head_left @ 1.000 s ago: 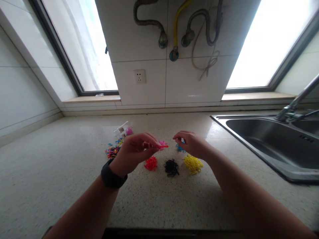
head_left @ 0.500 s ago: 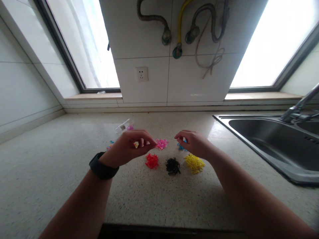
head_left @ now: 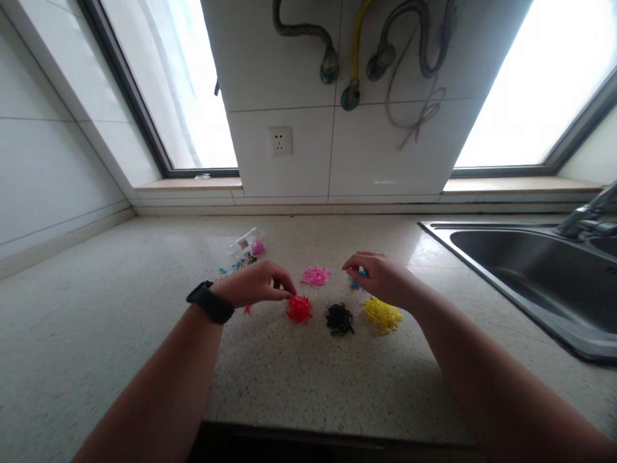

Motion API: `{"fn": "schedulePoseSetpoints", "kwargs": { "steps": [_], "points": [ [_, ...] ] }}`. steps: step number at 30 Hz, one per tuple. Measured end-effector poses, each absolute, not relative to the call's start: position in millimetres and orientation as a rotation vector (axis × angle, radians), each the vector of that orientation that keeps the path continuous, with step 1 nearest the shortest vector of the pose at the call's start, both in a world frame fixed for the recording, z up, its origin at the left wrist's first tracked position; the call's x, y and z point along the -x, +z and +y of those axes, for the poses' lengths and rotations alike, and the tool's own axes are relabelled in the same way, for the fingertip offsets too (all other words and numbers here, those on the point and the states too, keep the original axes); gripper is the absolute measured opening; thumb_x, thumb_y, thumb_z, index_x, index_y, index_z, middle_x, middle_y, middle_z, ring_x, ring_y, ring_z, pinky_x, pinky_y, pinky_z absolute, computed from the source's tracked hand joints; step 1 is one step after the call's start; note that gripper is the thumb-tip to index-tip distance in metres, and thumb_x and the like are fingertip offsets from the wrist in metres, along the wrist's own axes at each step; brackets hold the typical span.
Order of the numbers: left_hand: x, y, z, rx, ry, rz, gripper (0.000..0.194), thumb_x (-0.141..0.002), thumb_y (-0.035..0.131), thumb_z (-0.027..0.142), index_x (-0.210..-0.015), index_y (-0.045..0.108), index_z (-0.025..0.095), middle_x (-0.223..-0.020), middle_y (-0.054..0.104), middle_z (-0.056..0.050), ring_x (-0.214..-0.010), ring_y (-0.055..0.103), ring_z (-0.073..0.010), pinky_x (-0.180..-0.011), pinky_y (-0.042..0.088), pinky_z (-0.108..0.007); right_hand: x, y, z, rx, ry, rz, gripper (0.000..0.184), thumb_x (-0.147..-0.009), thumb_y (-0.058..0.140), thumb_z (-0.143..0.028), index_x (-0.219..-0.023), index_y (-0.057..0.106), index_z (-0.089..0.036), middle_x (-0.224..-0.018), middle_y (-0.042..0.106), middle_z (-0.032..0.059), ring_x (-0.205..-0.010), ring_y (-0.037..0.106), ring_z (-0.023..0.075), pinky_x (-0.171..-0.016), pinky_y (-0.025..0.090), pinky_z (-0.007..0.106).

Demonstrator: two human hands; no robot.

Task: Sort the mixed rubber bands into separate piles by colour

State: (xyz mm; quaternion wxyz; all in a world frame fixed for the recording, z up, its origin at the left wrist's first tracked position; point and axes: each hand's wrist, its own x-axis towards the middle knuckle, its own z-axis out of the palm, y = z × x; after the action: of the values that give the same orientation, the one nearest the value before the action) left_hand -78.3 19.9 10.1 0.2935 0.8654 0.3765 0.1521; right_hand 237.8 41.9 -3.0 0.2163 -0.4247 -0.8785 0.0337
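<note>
My left hand (head_left: 263,281), with a dark band on its wrist, has its thumb and fingers pinched together at the upper left edge of a pile of red rubber bands (head_left: 299,310). Whatever is between those fingertips is too small to make out. My right hand (head_left: 380,276) is held in a pinch above a pile of blue rubber bands (head_left: 355,280), partly covering it. Its fingertips show nothing I can name. Around the hands lie piles of pink rubber bands (head_left: 316,276), black rubber bands (head_left: 339,319) and yellow rubber bands (head_left: 382,315).
Mixed coloured bands (head_left: 245,262) lie behind my left hand, near a clear plastic container (head_left: 245,241) with a pink ball-like part (head_left: 258,247). A steel sink (head_left: 520,270) is set into the counter (head_left: 308,386) on the right. A tiled wall stands behind.
My left hand has moved down and slightly left, from beside the pink pile to the red pile. My right hand stays over the blue pile. The view has shifted slightly.
</note>
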Motion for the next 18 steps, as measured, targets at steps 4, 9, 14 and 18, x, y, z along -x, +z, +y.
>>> {"fn": "schedulePoseSetpoints", "kwargs": {
  "steps": [4,9,14,18],
  "points": [
    [83,10,21,-2.266,0.278,1.012,0.017,-0.084,0.071,0.032,-0.092,0.078,0.018,-0.083,0.076,-0.005,-0.075,0.063,-0.0149,-0.067,0.044,-0.025,-237,-1,40,1.194,0.108,-2.445,0.019,-0.095,0.055,-0.027,-0.1,0.072,-0.024,-0.09,0.073,0.0022,-0.079,0.065,0.0163,-0.07,0.043,0.028],
    [88,7,23,-2.284,0.205,1.066,0.018,-0.082,0.072,0.034,-0.089,0.079,0.019,-0.08,0.075,-0.004,-0.071,0.061,-0.0149,-0.064,0.042,-0.025,-236,0,38,1.208,0.12,-2.457,0.018,-0.094,0.055,-0.026,-0.101,0.072,-0.024,-0.091,0.073,0.0021,-0.08,0.064,0.0159,-0.069,0.043,0.027],
    [92,1,27,-2.268,0.156,1.037,0.017,-0.079,0.075,0.035,-0.087,0.08,0.021,-0.077,0.074,-0.003,-0.067,0.06,-0.0142,-0.06,0.041,-0.025,-236,1,37,1.206,0.129,-2.466,0.018,-0.094,0.056,-0.026,-0.101,0.073,-0.023,-0.091,0.072,0.0021,-0.078,0.063,0.0151,-0.068,0.043,0.027],
    [94,3,27,-2.268,0.354,1.029,0.017,-0.079,0.075,0.037,-0.086,0.08,0.021,-0.071,0.071,-0.003,-0.062,0.057,-0.0139,-0.054,0.038,-0.025,-236,1,36,1.221,0.131,-2.469,0.018,-0.095,0.056,-0.027,-0.1,0.072,-0.024,-0.091,0.072,0.002,-0.078,0.063,0.0151,-0.068,0.042,0.027]
  ]
}}
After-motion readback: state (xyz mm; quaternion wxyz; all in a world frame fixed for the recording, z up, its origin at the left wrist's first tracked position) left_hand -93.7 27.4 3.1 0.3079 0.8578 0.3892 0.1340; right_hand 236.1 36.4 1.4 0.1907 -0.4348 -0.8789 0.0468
